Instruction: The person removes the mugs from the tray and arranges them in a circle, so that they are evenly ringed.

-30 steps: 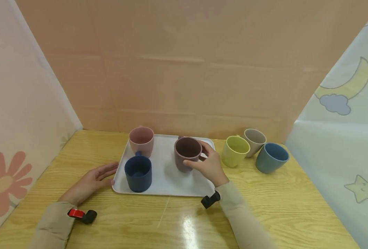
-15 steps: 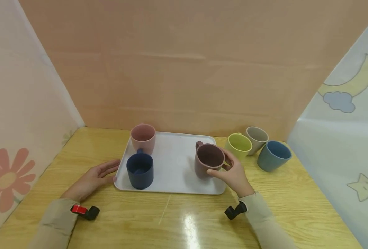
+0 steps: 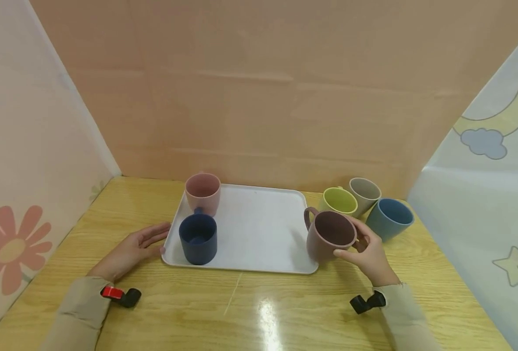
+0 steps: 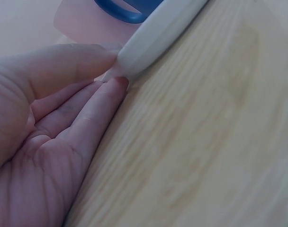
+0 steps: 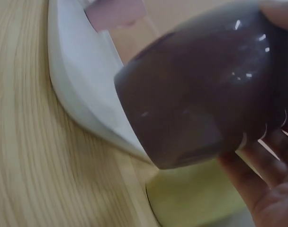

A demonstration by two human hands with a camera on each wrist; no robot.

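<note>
A peach-tan backdrop (image 3: 263, 107) rises beyond both hands, and a pale wood-grained bench (image 3: 188, 312) spreads beneath them. Between the hands lies a white, round-cornered tray (image 3: 259, 229) with a low rim. The left hand (image 3: 131, 251) has its fingers straight, thumb and fingertips touching the tray's rim. The right hand (image 3: 368, 253) grips the plum-brown mug (image 3: 324, 243), thumb on the near side by the lip, fingers round the side facing the palm.

This mug is held up at the right hand's fingertips, over the tray's nearest end, its base clear of the bench. Its long axis is near upright but leans: the mouth faces up and tips toward the right hand, while the base slants away from it, toward the tray. The handle (image 3: 307, 218) points away from the right hand, up and to its left. The wall is glossy with small highlights, dark and evenly coloured, rounding in to a narrower base.

On the tray, a navy mug (image 3: 199, 243) stands just right of the left hand, and a pink mug (image 3: 202, 195) farther beyond. Past the right hand are a blue mug (image 3: 388, 222), a grey mug (image 3: 365, 192) and a yellow-green mug (image 3: 338, 201), the last partly hidden behind the held one.
</note>
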